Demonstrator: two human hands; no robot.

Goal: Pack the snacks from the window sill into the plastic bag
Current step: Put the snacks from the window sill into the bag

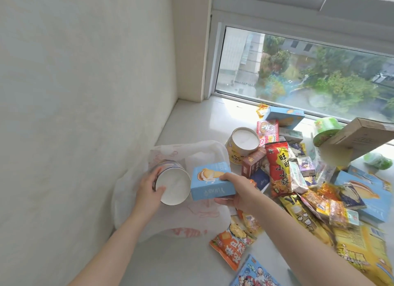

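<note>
Sunlit sill [198,119] piled with snacks: left hand [149,191] grips a tub [172,182], right hand [238,191] pinches a box [211,184] over the bag [170,217]; most remain unpacked.

To the left of my grip stands a plain pale wall [85,93]. Far beyond my grip is a window [298,72], and through its glass I see green trees [345,87] and buildings [238,55].
</note>
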